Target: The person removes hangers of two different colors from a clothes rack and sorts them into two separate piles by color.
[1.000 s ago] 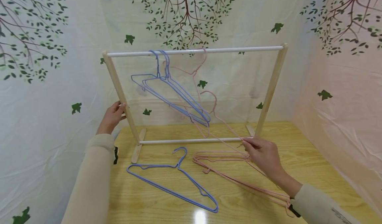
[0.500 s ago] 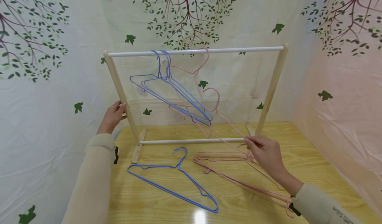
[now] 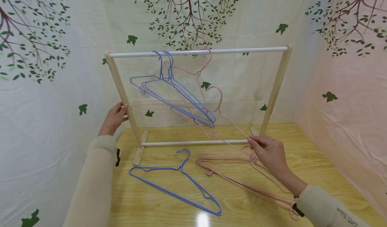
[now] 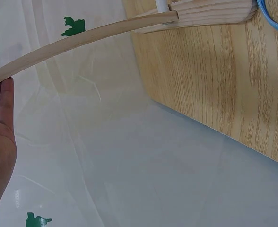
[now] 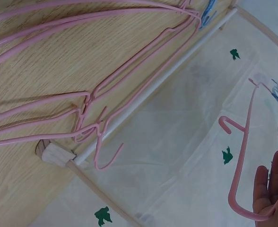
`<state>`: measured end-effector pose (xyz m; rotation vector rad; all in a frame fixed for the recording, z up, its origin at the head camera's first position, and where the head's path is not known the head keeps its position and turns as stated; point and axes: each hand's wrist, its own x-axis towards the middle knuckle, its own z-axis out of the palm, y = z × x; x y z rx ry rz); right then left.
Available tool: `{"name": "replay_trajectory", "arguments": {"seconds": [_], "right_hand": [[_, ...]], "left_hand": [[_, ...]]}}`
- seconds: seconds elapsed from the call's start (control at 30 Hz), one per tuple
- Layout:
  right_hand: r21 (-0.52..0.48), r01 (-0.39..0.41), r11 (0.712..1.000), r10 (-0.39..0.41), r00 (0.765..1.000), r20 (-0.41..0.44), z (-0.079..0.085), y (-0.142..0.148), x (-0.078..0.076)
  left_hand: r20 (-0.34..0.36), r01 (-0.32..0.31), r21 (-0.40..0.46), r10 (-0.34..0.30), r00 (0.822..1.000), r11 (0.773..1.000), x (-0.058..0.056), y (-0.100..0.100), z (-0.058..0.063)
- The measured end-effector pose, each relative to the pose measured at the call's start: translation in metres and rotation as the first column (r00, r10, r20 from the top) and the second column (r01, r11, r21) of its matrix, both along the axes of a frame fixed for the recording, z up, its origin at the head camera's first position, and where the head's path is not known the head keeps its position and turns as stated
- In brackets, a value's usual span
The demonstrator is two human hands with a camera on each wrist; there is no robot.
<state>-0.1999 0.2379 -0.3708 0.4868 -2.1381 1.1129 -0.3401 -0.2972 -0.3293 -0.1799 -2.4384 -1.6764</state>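
My left hand [image 3: 115, 117] holds the left wooden post [image 3: 119, 82] of a clothes rack, thumb in front and fingers reaching behind. In the left wrist view, fingers [image 4: 5, 101] lie against that post. With thumb and fingertips my right hand [image 3: 269, 154] pinches one end of a pink wire hanger [image 3: 231, 126], tilted with its hook up, below the rack's white top rail [image 3: 242, 50]. Several blue hangers [image 3: 160, 69] and one pink hanger [image 3: 199, 73] hang from that rail; the held hanger overlaps them in the head view.
A blue hanger [image 3: 173, 190] lies flat on the wooden table [image 3: 145, 210]. Several pink hangers [image 3: 229, 178] lie stacked on the right, under my right forearm. A white lower rail [image 3: 181, 143] joins the rack's feet. Leaf-printed sheets [image 3: 45, 126] surround the table.
My right hand and the pink hanger have shifted slightly right, and its hook has risen a little. The hung hangers sway slightly. My left hand stays on the post.
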Motion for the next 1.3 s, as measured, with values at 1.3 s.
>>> {"name": "replay_trajectory", "arguments": {"seconds": [1.3], "right_hand": [[-0.014,0.016,1.000,-0.018,0.990,-0.143,0.055,-0.018,-0.022]], "left_hand": [[0.023,-0.005,0.021,0.004,1.000,1.000,0.006,0.001,0.001]]}}
